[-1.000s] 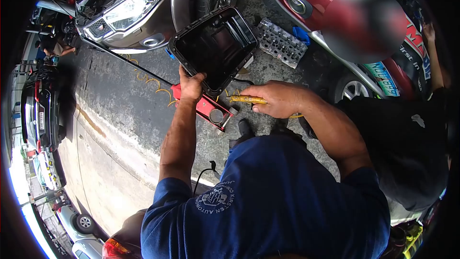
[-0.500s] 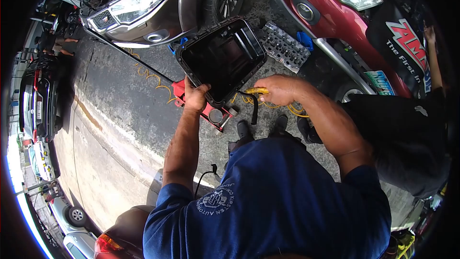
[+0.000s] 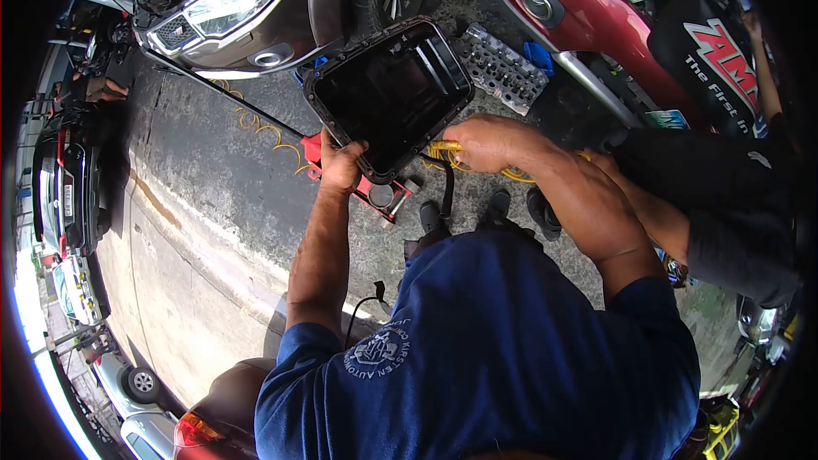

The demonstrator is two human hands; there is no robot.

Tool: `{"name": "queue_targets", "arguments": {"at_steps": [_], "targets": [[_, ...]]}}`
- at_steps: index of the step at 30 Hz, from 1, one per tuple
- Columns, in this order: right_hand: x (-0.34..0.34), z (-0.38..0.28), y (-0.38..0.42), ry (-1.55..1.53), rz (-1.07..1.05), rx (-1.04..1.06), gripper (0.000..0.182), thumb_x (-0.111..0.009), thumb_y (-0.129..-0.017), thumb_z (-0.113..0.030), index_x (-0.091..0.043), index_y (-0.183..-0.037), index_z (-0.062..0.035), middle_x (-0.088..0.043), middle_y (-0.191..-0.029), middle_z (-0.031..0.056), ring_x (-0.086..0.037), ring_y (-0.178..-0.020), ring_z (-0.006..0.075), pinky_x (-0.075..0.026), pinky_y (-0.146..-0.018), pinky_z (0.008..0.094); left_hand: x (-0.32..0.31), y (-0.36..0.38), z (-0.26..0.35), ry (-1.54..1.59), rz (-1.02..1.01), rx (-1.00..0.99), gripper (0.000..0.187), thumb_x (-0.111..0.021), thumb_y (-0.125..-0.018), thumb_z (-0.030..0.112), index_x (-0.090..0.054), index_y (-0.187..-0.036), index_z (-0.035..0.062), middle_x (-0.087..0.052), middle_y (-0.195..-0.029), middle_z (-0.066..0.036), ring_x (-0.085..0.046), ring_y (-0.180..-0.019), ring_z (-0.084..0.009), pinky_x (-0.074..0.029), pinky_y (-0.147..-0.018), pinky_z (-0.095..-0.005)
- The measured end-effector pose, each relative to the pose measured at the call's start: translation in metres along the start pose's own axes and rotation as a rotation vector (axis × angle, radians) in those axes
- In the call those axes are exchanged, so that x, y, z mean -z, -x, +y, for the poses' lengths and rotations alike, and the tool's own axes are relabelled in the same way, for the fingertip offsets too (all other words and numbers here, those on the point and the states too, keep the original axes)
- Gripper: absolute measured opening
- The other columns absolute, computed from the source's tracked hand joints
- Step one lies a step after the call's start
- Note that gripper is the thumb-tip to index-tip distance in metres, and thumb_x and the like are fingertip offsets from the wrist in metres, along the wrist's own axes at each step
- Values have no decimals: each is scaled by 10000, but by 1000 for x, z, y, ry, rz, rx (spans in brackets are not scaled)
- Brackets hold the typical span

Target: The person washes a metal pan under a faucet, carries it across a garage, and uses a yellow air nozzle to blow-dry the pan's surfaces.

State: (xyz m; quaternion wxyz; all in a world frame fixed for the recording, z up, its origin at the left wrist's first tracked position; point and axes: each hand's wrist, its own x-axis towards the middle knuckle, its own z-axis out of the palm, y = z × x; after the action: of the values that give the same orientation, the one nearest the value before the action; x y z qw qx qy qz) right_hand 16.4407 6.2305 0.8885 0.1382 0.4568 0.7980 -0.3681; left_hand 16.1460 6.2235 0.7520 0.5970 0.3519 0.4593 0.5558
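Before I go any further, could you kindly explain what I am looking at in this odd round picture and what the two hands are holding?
The picture comes from a camera worn on a person's head, looking down past a blue shirt at their own bare hands; the wide lens bends everything round. The left hand grips the rim of a black oil pan, held tilted above the ground. The right hand holds a yellow air blow gun with its coiled yellow hose at the pan's edge. Below lie a red floor jack and a grey cylinder head on the concrete floor. A brown car and a red car stand close by, and another person's dark sleeve shows at right.
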Motion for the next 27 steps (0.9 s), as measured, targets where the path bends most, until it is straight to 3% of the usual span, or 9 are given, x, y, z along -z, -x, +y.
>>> {"name": "queue_targets", "arguments": {"at_steps": [9,15,16,21,24,27], "targets": [[-27,28,-18,-77,-1,16,356,-634,-934,-188,-596,-1283,-128,-697,-1093,176,-665,-1062,357,-515,-885,475,6,5,3,37,33,-17,712,-568,-697,-155,-433,-1355,82,-598,-1222,-95,-617,-1119,-272,-523,-982,-405],[-34,-5,-26,-164,47,196,388,-634,-931,-192,-589,-1308,-114,-695,-1108,184,-666,-1068,364,-523,-905,465,-7,14,15,-249,58,-119,800,-631,-720,-99,-324,-1446,36,-588,-1247,-115,-600,-1146,-241,-499,-994,-361],[-33,-12,-29,-127,-17,188,398,-631,-929,-191,-588,-1316,-111,-694,-1114,191,-666,-1066,373,-527,-907,467,-9,15,18,-288,72,-113,832,-638,-722,-91,-286,-1468,20,-583,-1263,-126,-597,-1154,-244,-495,-1000,-359],[-39,0,-47,17,51,72,341,-615,-927,-178,-606,-1255,-85,-691,-1096,208,-664,-1054,386,-525,-889,479,-6,15,27,-470,150,-65,970,-662,-724,-68,-126,-1533,-45,-552,-1334,-175,-583,-1195,-263,-479,-1026,-357],[-45,23,-56,-13,40,34,326,-623,-926,-169,-599,-1232,-62,-686,-1088,208,-652,-1067,391,-511,-889,481,-6,16,32,-552,156,-44,970,-677,-718,-52,-152,-1533,-20,-551,-1334,-190,-586,-1194,-268,-483,-1016,-354],[-62,42,-66,-113,26,31,334,-635,-924,-163,-592,-1241,-66,-683,-1097,203,-648,-1073,384,-508,-898,468,-11,16,52,-971,178,-10,1017,-695,-712,-27,-119,-1549,16,-558,-1319,-218,-600,-1181,-295,-488,-1007,-361]]}}
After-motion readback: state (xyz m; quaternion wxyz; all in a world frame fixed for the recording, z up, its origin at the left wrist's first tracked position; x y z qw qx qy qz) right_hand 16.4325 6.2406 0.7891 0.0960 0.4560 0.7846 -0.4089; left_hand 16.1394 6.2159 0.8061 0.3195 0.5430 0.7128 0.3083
